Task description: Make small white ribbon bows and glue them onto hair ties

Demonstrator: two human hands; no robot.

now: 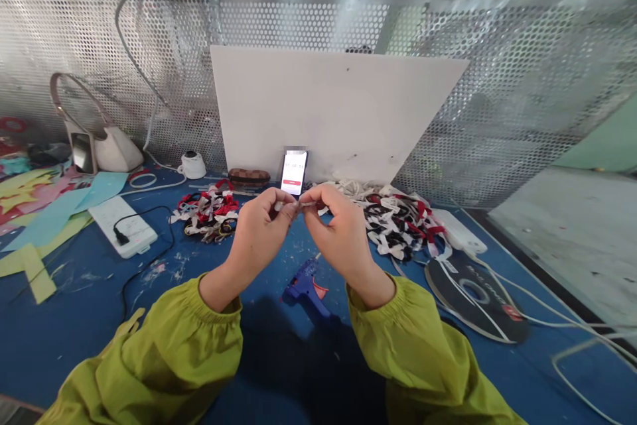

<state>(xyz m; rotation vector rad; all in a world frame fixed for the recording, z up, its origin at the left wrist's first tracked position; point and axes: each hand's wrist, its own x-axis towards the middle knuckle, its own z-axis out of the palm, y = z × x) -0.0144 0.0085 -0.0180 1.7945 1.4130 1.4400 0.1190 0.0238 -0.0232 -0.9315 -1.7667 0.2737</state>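
Observation:
My left hand [261, 225] and my right hand [341, 229] meet above the middle of the blue table. Both are closed in a pinch, fingertips almost touching, on a small pale strip that looks like ribbon; its full shape is hidden by the fingers. Below them on the table lies a blue glue gun [304, 284] with an orange trigger. A heap of red, white and black ribbon pieces [209, 211] sits beyond my left hand. To the right of my right hand is a larger heap of similar ribbon pieces [398, 219].
A lit phone [294, 172] leans against a white board [328, 113]. On the left are a white power strip [123, 226], coloured sheets [54, 219] and a handbag [107, 146]. A black ribbon reel [448, 292] and loose cables lie right. Perforated metal mesh [184, 80] stands behind.

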